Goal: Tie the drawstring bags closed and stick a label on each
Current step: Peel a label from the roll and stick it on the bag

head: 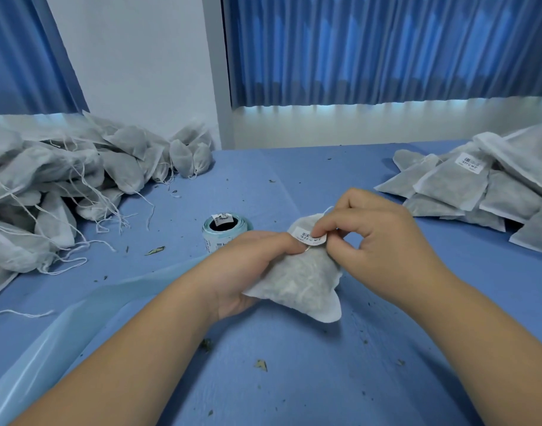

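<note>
— At table centre, dead ahead, a filled, grey-white nonwoven drawstring bag (297,281) is held low over the blue table cover (294,388).

— Hands, how set?

— The bag's body is gripped from 9 o'clock by the left hand (251,269), with the fingers curled beneath and the thumb laid on top near the neck. A small white barcode label (306,237) is pinched against the neck by the right hand (380,238), forefinger above and thumb below. Its other fingers are loosely curled.

— Reason judged?

— The bag is steadied so the fabric gives a firm face for sticking. The label is judged only part pressed down. The knot cannot be made out, as it is hidden by the right hand.

— Layout?

— A roll of labels on pale blue backing (225,232) is stood at 11 o'clock, just beyond the left hand and within easy reach. A heap of unlabelled bags (48,192) with strings trailing is piled at 10 o'clock, and a stack of labelled bags (485,192) at 2 o'clock. Supply left and finished right is inferred. A translucent backing strip (94,309) is trailed toward 8 o'clock.

— Surface, room?

— Dried leaf scraps (260,365) are scattered over the cover. Pleated blue curtains (386,50) are hung behind, with a white wall (140,72) at 11 o'clock.
</note>
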Action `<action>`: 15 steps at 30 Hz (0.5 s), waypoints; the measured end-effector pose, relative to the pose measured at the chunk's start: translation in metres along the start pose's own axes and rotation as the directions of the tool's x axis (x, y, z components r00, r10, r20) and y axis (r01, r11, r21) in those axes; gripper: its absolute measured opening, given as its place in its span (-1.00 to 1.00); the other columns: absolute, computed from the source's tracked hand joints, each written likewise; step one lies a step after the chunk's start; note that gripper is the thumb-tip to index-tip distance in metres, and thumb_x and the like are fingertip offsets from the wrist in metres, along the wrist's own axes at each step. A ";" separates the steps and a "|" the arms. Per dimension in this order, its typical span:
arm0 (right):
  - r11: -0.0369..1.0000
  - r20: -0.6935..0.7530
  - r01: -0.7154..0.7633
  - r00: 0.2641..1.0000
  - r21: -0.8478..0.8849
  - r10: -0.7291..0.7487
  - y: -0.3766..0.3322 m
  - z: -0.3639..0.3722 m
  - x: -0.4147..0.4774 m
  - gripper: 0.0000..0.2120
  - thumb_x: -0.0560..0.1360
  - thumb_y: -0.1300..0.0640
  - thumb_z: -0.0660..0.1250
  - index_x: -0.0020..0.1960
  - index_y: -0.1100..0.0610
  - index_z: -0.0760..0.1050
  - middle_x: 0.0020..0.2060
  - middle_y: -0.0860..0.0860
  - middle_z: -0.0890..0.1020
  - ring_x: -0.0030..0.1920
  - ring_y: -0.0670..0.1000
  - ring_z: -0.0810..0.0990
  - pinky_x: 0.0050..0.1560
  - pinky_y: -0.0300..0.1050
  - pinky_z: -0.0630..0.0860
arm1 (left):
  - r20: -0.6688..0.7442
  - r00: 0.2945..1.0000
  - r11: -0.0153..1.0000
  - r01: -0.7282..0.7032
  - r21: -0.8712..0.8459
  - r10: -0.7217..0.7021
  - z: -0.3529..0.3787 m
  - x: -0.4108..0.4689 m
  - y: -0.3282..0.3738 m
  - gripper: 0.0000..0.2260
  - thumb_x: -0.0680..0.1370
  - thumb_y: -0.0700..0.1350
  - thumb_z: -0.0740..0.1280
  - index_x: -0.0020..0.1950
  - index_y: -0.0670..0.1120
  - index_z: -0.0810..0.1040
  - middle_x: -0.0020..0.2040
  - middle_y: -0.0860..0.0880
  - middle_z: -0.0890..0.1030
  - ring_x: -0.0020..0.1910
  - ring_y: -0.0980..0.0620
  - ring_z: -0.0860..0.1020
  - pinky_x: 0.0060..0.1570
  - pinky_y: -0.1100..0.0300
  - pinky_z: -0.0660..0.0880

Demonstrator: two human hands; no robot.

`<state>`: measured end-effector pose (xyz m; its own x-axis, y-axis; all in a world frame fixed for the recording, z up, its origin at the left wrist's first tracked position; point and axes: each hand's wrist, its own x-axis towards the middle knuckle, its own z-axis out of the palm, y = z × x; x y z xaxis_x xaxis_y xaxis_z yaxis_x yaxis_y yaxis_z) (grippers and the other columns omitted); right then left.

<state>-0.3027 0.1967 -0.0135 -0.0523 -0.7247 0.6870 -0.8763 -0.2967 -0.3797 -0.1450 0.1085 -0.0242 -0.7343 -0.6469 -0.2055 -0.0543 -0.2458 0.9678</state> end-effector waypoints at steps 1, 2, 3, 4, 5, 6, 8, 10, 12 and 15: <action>1.000 0.017 0.004 1.000 -0.012 -0.004 0.000 0.000 0.000 -0.75 0.38 0.40 0.39 -0.17 0.08 0.69 -0.26 -0.01 0.53 -0.23 0.01 0.55 -0.21 -0.10 0.43 | 0.004 1.000 1.000 0.001 -0.002 -0.001 0.000 0.000 0.000 -0.71 0.44 -0.18 0.37 0.12 -0.28 0.58 -0.06 -0.20 0.61 -0.09 -0.10 0.60 -0.16 0.13 0.52; 1.000 0.035 0.007 0.999 -0.023 -0.007 -0.001 -0.001 0.000 -0.76 0.39 0.39 0.40 -0.16 0.08 0.70 -0.25 -0.02 0.54 -0.22 0.01 0.55 -0.20 -0.10 0.43 | 0.004 1.000 1.000 0.002 -0.006 -0.002 -0.001 0.001 0.000 -0.70 0.40 -0.16 0.36 0.09 -0.26 0.59 -0.05 -0.20 0.61 -0.09 -0.10 0.59 -0.16 0.13 0.53; 0.999 0.058 0.010 0.998 -0.033 -0.008 -0.002 -0.002 0.000 -0.77 0.40 0.37 0.40 -0.15 0.07 0.70 -0.24 -0.03 0.54 -0.21 0.01 0.55 -0.19 -0.10 0.43 | 0.004 1.000 1.000 0.010 -0.023 -0.010 -0.001 0.002 -0.001 -0.68 0.38 -0.16 0.34 0.09 -0.24 0.60 -0.03 -0.21 0.62 -0.09 -0.10 0.59 -0.13 0.11 0.54; 0.999 0.085 0.010 0.996 -0.041 -0.007 -0.002 -0.003 0.000 -0.78 0.41 0.36 0.40 -0.14 0.07 0.70 -0.22 -0.04 0.55 -0.20 0.00 0.55 -0.18 -0.10 0.43 | 0.005 1.000 0.998 0.025 -0.050 -0.024 -0.002 0.002 -0.001 -0.67 0.39 -0.14 0.32 0.11 -0.24 0.61 0.00 -0.22 0.63 -0.07 -0.10 0.58 -0.06 0.08 0.54; 0.999 0.113 0.011 0.994 -0.047 -0.006 -0.003 -0.004 0.000 -0.78 0.42 0.34 0.40 -0.12 0.06 0.70 -0.20 -0.05 0.56 -0.18 -0.01 0.55 -0.17 -0.11 0.44 | 0.018 0.999 0.997 0.039 -0.071 -0.038 -0.003 0.003 0.000 -0.65 0.42 -0.10 0.30 0.14 -0.22 0.60 0.04 -0.21 0.64 -0.04 -0.09 0.58 0.00 0.06 0.53; 0.999 0.142 0.012 0.990 -0.050 -0.005 -0.004 -0.005 0.000 -0.77 0.43 0.34 0.39 -0.10 0.05 0.71 -0.18 -0.06 0.56 -0.17 -0.03 0.54 -0.15 -0.13 0.44 | 0.045 0.998 0.997 0.041 -0.071 -0.038 -0.004 0.003 0.000 -0.64 0.46 -0.04 0.28 0.16 -0.20 0.60 0.05 -0.17 0.65 -0.04 -0.07 0.59 0.00 0.09 0.52; 0.999 0.192 0.013 0.981 -0.052 -0.003 -0.005 -0.007 -0.001 -0.74 0.45 0.33 0.36 -0.04 0.03 0.71 -0.14 -0.06 0.56 -0.13 -0.04 0.54 -0.11 -0.18 0.43 | 0.076 0.997 0.999 0.010 -0.043 -0.007 -0.005 0.002 -0.001 -0.60 0.50 0.09 0.29 0.18 -0.16 0.61 0.04 -0.09 0.67 -0.03 -0.02 0.64 -0.06 0.17 0.54; 0.999 0.218 0.008 0.976 -0.049 0.002 -0.006 -0.007 -0.001 -0.68 0.44 0.35 0.31 -0.01 0.02 0.71 -0.10 -0.06 0.56 -0.08 -0.04 0.52 -0.06 -0.22 0.41 | 0.034 0.998 0.999 -0.048 0.018 0.048 -0.004 0.001 -0.003 -0.59 0.49 0.15 0.37 0.16 -0.12 0.65 0.07 -0.08 0.69 0.02 -0.02 0.67 -0.04 0.15 0.55; 1.000 0.201 -0.010 0.980 -0.026 0.015 -0.007 -0.007 -0.002 -0.68 0.43 0.34 0.31 -0.03 0.01 0.71 -0.09 -0.07 0.55 -0.04 -0.07 0.50 -0.02 -0.31 0.38 | -0.016 0.994 0.991 -0.110 0.074 0.112 -0.001 0.000 -0.004 -0.65 0.43 0.13 0.39 0.02 -0.12 0.68 -0.04 -0.09 0.71 -0.09 -0.01 0.68 -0.15 0.18 0.57; 0.988 0.101 -0.126 0.988 0.088 0.117 -0.010 -0.003 -0.002 -0.84 0.44 0.19 0.39 -0.15 -0.05 0.69 -0.13 -0.14 0.52 -0.03 -0.16 0.50 -0.04 -0.47 0.32 | -0.090 0.981 0.985 -0.168 0.046 0.172 0.002 0.000 -0.006 -0.68 0.47 0.05 0.39 0.02 -0.19 0.66 -0.09 -0.14 0.70 -0.15 -0.05 0.67 -0.13 0.13 0.58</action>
<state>-0.2952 0.2031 -0.0093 -0.1063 -0.8136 0.5716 -0.8172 -0.2560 -0.5164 -0.1456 0.1114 -0.0296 -0.6688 -0.7419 -0.0483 0.0391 -0.0999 0.9942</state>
